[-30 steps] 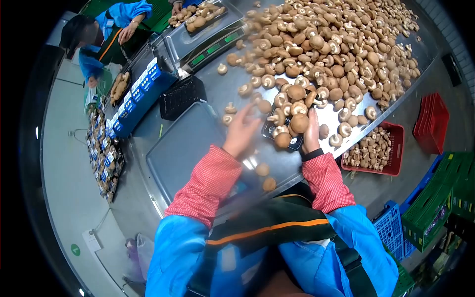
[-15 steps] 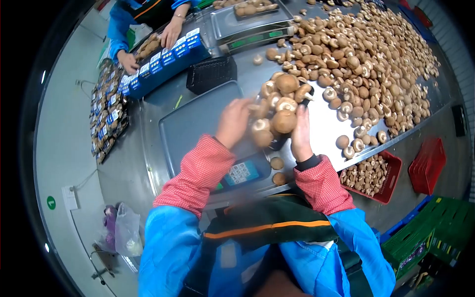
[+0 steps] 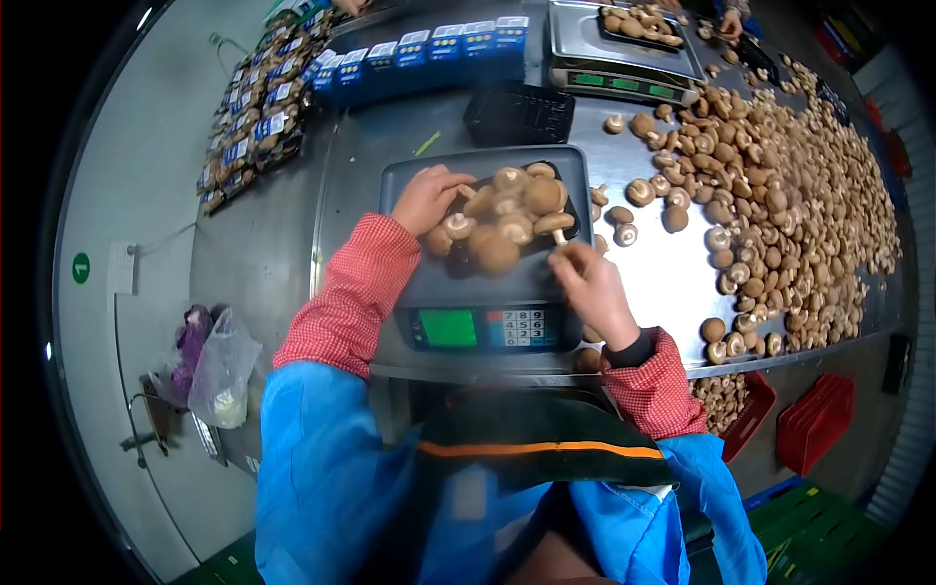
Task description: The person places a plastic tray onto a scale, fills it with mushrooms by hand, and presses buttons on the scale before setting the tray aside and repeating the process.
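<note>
A heap of brown mushrooms (image 3: 497, 249) lies on the grey weighing scale (image 3: 405, 278), partly over a black tray (image 3: 575, 200) whose edge shows at the right. My left hand (image 3: 427, 200) is at the heap's left side, its fingers closed on a mushroom (image 3: 479, 201). At the right side of the heap, my right hand (image 3: 588, 283) pinches the pale stem of another mushroom (image 3: 554, 224). Below the platform the scale's green display (image 3: 448, 328) is lit.
Loose mushrooms (image 3: 780, 195) cover the table's right side. Behind the scale are stacked black trays (image 3: 519, 115), blue boxes (image 3: 419, 63) and a second scale (image 3: 624, 68). Packed trays (image 3: 258, 117) stand back left. Another person's hand (image 3: 730, 24) is at the far right.
The mushrooms and black tray have moved from between my raised hands onto the scale platform. My right hand has lowered to a mushroom's stem, and the view has turned.
</note>
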A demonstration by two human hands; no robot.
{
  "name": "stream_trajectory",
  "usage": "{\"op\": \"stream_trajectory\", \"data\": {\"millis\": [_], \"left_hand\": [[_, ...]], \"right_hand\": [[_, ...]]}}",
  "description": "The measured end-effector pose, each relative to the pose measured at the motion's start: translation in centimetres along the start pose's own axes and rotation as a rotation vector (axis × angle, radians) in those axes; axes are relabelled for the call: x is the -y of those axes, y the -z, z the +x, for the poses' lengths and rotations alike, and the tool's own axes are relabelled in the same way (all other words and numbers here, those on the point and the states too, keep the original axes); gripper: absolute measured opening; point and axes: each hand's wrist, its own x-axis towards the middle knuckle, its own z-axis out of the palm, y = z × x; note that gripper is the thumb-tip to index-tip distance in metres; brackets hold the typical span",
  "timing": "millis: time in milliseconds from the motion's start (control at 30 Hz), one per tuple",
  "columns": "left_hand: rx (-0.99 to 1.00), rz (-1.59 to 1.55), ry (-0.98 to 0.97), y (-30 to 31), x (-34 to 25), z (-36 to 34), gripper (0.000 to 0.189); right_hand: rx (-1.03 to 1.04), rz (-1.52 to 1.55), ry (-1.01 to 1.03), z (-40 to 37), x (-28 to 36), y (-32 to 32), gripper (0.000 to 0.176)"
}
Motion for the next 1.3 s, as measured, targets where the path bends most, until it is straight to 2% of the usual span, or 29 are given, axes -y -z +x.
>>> {"op": "stream_trajectory", "data": {"millis": [33,67,100,167,267,367,433,467,500,567,633,667,700,833,967,1033,1200,1300], "left_hand": [[-0.017,-0.074,0.045,0.0,0.3,-0.2,0.025],[-0.034,-0.147,0.089,-0.1,0.4,-0.4,0.024],[-0.050,-0.221,0.131,-0.3,0.4,-0.6,0.024],[-0.157,-0.226,0.200,0.0,0.3,-1.2,0.023],[-0.294,-0.283,0.265,0.6,0.3,-2.5,0.025],[-0.358,-0.352,0.374,2.0,-0.1,-4.7,0.025],[-0.419,-0.410,0.444,2.0,1.1,-6.6,0.023],[-0.461,-0.432,0.454,2.0,1.1,-7.7,0.022],[-0.504,-0.453,0.466,2.0,1.2,-8.9,0.021],[-0.540,-0.436,0.476,2.0,1.6,-10.8,0.022],[-0.586,-0.421,0.485,2.4,0.3,-12.3,0.022],[-0.580,-0.430,0.478,2.6,-0.3,-13.0,0.023],[-0.571,-0.408,0.477,2.7,-0.9,-13.5,0.023],[-0.505,-0.309,0.476,3.2,-3.2,-14.7,0.028],[-0.320,0.012,0.329,2.9,-5.2,-15.4,0.041],[-0.231,0.184,0.248,3.0,-7.0,-15.3,0.041],[-0.186,0.313,0.290,1.6,-5.9,-15.9,0.040],[-0.184,0.146,0.334,1.9,-5.6,-15.9,0.036]], "right_hand": [[-0.099,-0.128,0.141,0.7,1.3,0.3,0.028],[-0.166,-0.192,0.130,1.3,2.9,1.0,0.032],[-0.281,-0.333,0.198,2.3,3.0,0.9,0.034],[-0.346,-0.572,0.333,4.7,3.8,0.9,0.036],[-0.243,-0.685,0.375,7.3,2.6,-0.1,0.038],[-0.250,-0.430,0.368,7.3,1.9,0.8,0.037],[-0.372,-0.340,0.390,6.3,0.5,3.1,0.042],[-0.478,-0.568,0.422,5.9,-1.1,4.5,0.051],[-0.559,-0.730,0.322,4.9,-1.3,5.4,0.060],[-0.550,-0.743,0.208,3.0,-1.8,6.2,0.063],[-0.452,-0.721,0.320,1.3,-1.2,5.8,0.056],[-0.410,-0.624,0.389,0.3,-0.7,5.2,0.046],[-0.376,-0.579,0.338,-0.5,-0.5,4.1,0.041],[-0.245,-0.501,0.459,-1.3,1.4,1.2,0.037],[-0.165,-0.570,0.572,-0.1,2.7,-1.7,0.051],[-0.062,-0.663,0.514,0.4,3.8,-2.9,0.064],[-0.084,-0.687,0.635,1.5,2.8,-5.6,0.062],[-0.065,-0.550,0.618,1.3,3.0,-5.1,0.058]]}}
